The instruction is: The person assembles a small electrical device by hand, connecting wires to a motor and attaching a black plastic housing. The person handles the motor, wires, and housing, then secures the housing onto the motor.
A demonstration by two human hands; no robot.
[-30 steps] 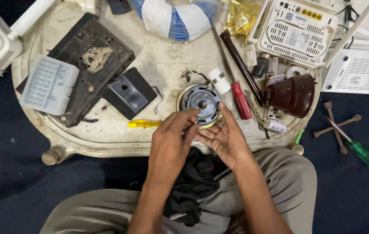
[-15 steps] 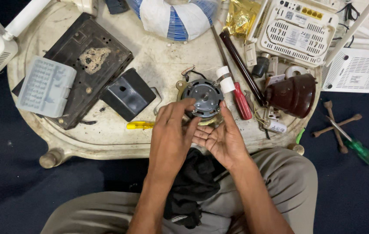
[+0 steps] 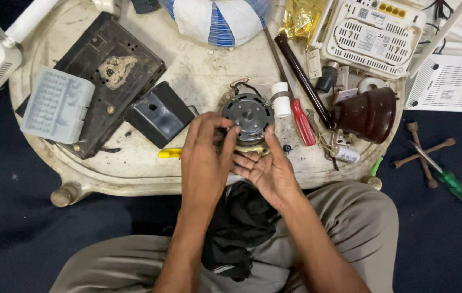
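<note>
A round grey electric motor (image 3: 249, 115) with copper windings and thin wires sits near the front edge of the worn white tray table (image 3: 198, 76). My left hand (image 3: 205, 157) grips its left side, fingers curled over the rim. Palm up, my right hand (image 3: 266, 168) cups the motor from below and the right, thumb against its side. A yellow-handled tool (image 3: 169, 153) pokes out from under my left hand. Right of the motor lie a red-handled screwdriver (image 3: 301, 115) and a white cylinder (image 3: 281, 100).
On the table: a black perforated plate (image 3: 109, 70), a black box cover (image 3: 158, 113), a translucent grey case (image 3: 57, 104), a blue-white wire coil (image 3: 217, 19), a brown ceramic piece (image 3: 369, 114), a white router (image 3: 374, 32). A green screwdriver (image 3: 450, 182) and cross wrench (image 3: 423, 149) lie on the dark floor.
The motor has shifted slightly up and away from me; both hands have adjusted their hold around it, left fingers now over its rim.
</note>
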